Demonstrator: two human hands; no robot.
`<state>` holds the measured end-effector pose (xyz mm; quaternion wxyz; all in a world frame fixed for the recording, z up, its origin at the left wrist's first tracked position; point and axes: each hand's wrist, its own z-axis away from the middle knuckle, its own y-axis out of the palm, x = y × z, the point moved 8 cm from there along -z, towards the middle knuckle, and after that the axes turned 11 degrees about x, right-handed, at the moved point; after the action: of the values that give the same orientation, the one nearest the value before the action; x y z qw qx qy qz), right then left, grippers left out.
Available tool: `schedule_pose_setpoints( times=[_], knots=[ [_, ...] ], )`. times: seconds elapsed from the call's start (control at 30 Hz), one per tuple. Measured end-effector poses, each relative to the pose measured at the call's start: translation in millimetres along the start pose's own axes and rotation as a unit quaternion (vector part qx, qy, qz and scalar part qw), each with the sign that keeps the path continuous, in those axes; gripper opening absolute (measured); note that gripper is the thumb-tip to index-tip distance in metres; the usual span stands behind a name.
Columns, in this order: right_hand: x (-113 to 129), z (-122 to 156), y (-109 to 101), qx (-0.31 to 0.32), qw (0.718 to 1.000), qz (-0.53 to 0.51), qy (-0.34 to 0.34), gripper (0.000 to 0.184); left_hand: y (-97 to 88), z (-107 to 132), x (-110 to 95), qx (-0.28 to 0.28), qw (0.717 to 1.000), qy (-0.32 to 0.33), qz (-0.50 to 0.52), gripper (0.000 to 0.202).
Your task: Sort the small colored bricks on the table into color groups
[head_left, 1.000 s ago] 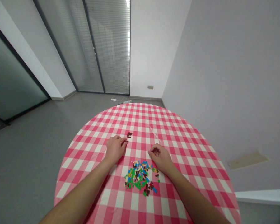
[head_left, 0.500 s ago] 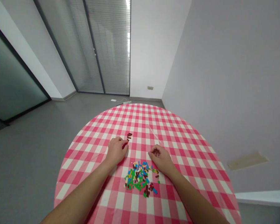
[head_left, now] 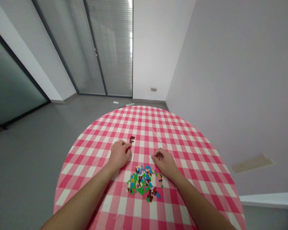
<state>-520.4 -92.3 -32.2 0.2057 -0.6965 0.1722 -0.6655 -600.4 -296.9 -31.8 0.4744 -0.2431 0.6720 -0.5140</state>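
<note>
Small dark brown toy bricks [head_left: 132, 139] lie in a short cluster beyond my left hand [head_left: 120, 155]. The thumb and index finger of that hand come together at the near end of the cluster, at what looks like one more brown brick, mostly hidden by the fingertips. My right hand [head_left: 165, 161] rests on its side to the right, fingers curled inward around several dark brown pieces that show in the palm. Between my forearms, nearer to me, spreads a loose pile of toy bricks [head_left: 144, 180] in green, blue, brown, white, yellow and red.
A red and white checked cloth [head_left: 105, 204] covers the round table. Past its far edge, a power strip [head_left: 130, 104] and a white adapter [head_left: 115, 102] lie on the grey floor. A plain wall [head_left: 230, 80] stands close on the right.
My left fingertips have shifted very slightly at the near end of the brown cluster, where the bricks now look closer together. The right hand stays curled in place. The view has moved slightly.
</note>
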Motion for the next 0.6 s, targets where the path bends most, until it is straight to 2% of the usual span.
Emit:
schedule_pose_setpoints(
  times=[0.4, 0.6],
  knots=[
    [-1.0, -0.3, 1.1, 0.003, 1.000, 0.003, 0.002, 0.008, -0.2, -0.3, 0.1, 0.004, 1.000, -0.012, -0.010, 0.036],
    [2.4, -0.3, 1.3, 0.002, 1.000, 0.006, 0.001, 0.007, 0.1, 0.2, 2.2, -0.002, 1.000, -0.006, 0.024, 0.030]
  ],
)
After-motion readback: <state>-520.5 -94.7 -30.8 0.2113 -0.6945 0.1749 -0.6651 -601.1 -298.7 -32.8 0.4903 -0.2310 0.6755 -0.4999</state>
